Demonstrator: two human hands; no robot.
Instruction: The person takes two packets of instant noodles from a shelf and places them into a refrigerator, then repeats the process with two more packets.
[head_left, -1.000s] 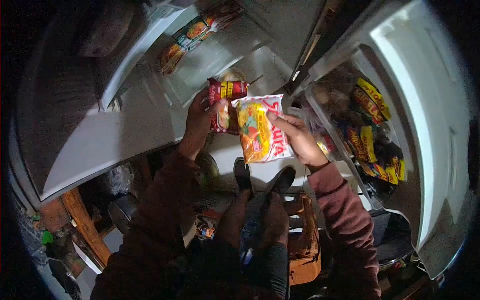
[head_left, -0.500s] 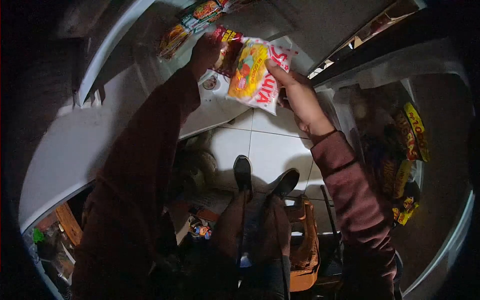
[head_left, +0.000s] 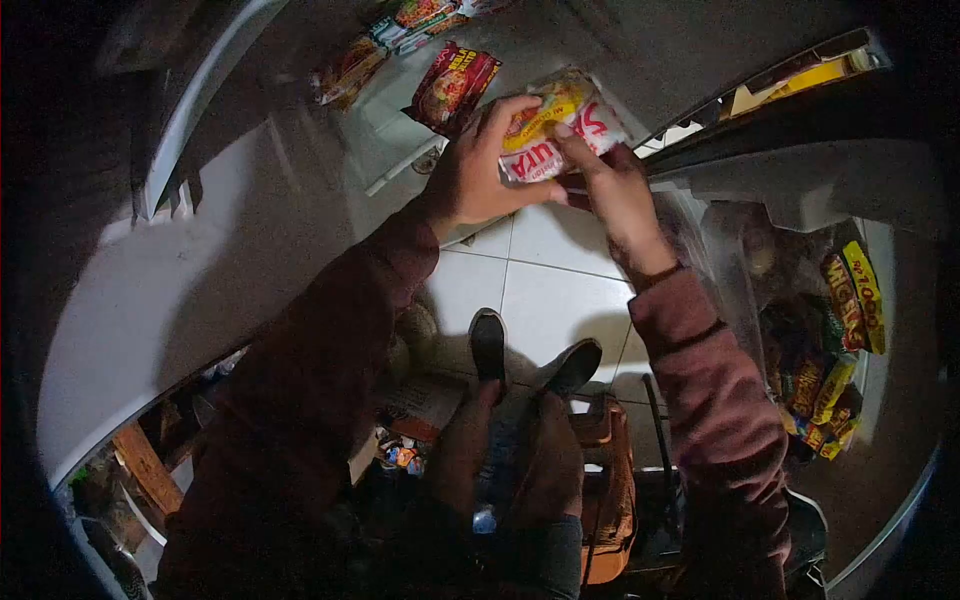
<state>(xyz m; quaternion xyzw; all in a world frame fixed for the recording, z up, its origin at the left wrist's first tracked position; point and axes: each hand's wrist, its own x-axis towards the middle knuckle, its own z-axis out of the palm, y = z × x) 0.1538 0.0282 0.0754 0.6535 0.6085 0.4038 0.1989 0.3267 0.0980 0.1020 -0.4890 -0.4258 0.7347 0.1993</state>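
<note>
Both hands are on a white, yellow and red packet of instant noodles (head_left: 562,108), raised above the floor beside the white shelf. My left hand (head_left: 487,165) grips its left end, fingers over the top and thumb below. At the right end, my right hand (head_left: 612,190) pinches it with the thumb on the printed front. The fingers behind it are hidden. Left of these hands a dark red noodle packet (head_left: 455,88) lies on the shelf, untouched. Farther back is a row of green and orange noodle packets (head_left: 415,25).
A white curved shelf surface (head_left: 110,330) spreads to the left. Yellow and dark snack packets (head_left: 850,300) sit in a clear container at the right. Below are white floor tiles (head_left: 555,290), my feet and a brown bag (head_left: 605,500).
My left hand has let go of the dark red packet, now on the shelf, and moved right onto the white and yellow noodle packet. That packet has turned in my right hand.
</note>
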